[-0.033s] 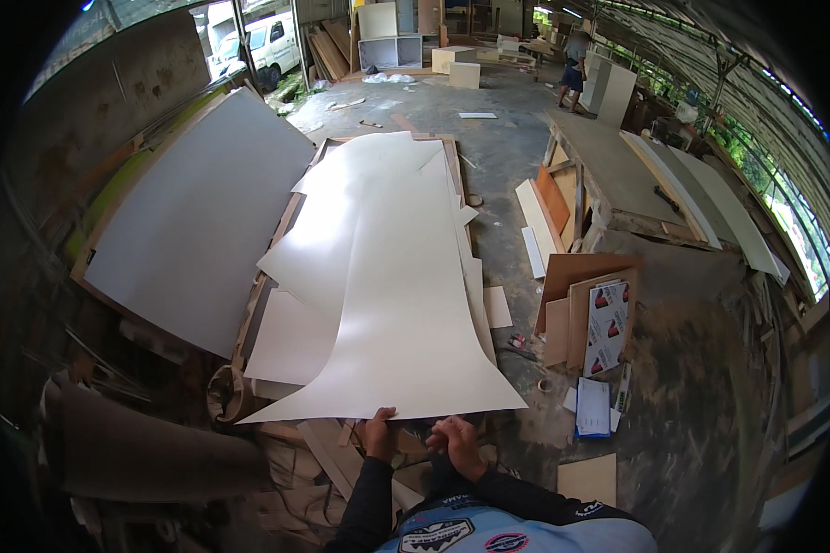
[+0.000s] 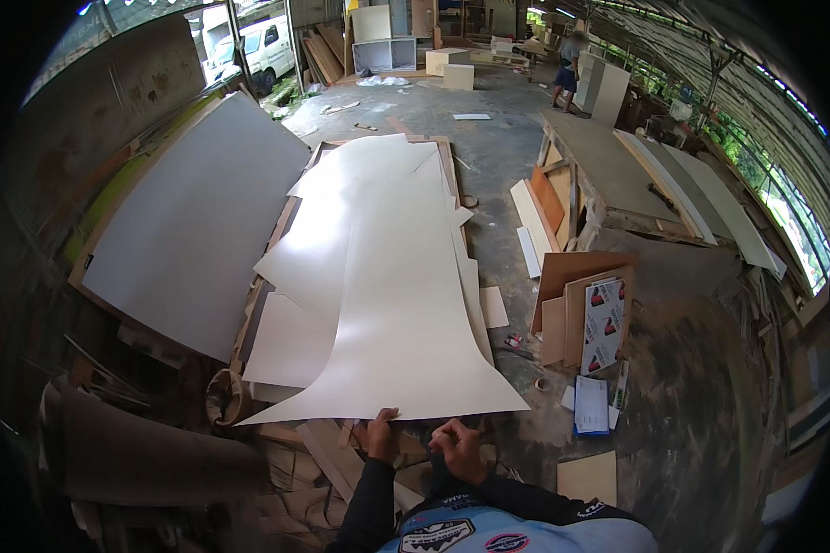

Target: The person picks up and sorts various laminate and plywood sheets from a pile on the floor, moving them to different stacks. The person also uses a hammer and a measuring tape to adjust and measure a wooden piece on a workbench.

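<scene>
A long cream-white laminate sheet stretches away from me, its near end flaring into two pointed corners. My left hand grips the middle of its near edge, the thumb on top and the other fingers underneath. Just right of it, my right hand is curled closed below the edge, apart from the sheet. Whatever those fingers hold, if anything, is too small to tell. More pale sheets lie beneath the long one, overlapping unevenly on a wood-framed support.
A large white panel leans at the left, above a brown roll. Boards stand at the right, near a workbench with a hammer. Another person stands at the far right. Wood offcuts lie by my legs.
</scene>
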Demonstrator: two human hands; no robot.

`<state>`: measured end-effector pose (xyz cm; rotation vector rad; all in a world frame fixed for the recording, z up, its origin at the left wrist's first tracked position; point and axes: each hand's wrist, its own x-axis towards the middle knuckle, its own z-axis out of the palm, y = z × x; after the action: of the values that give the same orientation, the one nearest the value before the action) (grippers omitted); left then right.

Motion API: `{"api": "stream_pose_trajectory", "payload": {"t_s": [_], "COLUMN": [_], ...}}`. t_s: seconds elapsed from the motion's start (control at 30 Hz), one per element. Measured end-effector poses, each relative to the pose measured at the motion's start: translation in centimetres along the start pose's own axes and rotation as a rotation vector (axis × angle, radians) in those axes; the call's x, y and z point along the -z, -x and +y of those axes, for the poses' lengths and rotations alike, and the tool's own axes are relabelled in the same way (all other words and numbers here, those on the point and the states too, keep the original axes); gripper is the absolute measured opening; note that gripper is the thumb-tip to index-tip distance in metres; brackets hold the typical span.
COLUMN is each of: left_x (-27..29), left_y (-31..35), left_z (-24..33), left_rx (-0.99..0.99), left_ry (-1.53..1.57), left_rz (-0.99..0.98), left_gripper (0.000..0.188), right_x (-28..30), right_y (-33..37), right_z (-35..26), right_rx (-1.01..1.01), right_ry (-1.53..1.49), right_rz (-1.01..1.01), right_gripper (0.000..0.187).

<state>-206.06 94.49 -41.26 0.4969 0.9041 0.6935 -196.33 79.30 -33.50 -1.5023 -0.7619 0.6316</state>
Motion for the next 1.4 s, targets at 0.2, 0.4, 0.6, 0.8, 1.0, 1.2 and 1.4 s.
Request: {"api": "stream_pose_trajectory", "payload": {"t_s": [0.2, 0.4, 0.6, 0.8, 1.0, 1.2, 1.4], "left_x": [-6.5, -13.5, -13.4, -18.3, -28.8, -40.8, -52.0], "left_y": [6.5, 13.1, 10.9, 1.3, -2.4, 3.4, 10.0], "left_z": [0.2, 4.3, 3.1, -1.9, -1.5, -2.9, -1.6], "left_rx": [-0.032, -0.159, -0.106, 0.446, 0.430, 0.428, 0.438], "left_ry": [-0.082, -0.145, 0.198, 0.719, 0.881, 1.074, 1.282], "left_rz": [-0.141, -0.377, -0.689, -0.516, -0.586, -0.533, -0.975], "left_gripper": [0.025, 0.052, 0.075, 0.106, 0.111, 0.118, 0.122], "right_x": [2.0, 5.4, 8.5, 17.1, 30.5, 44.0, 59.8], "right_y": [-0.6, -4.7, -8.7, -6.4, -1.2, 4.3, 7.9], "right_z": [-9.8, -10.6, -24.1, -40.1, -49.3, -51.1, -51.5], "right_rx": [0.670, 0.689, 1.003, 1.065, 1.165, 1.161, 1.171], "right_ry": [1.023, 1.137, 1.016, 1.052, 1.039, 1.010, 0.749], "right_rz": [-0.033, -0.067, 0.182, 0.483, 0.826, 0.943, 1.111], "right_gripper": [0.040, 0.021, 0.013, 0.023, 0.039, 0.047, 0.033]}}
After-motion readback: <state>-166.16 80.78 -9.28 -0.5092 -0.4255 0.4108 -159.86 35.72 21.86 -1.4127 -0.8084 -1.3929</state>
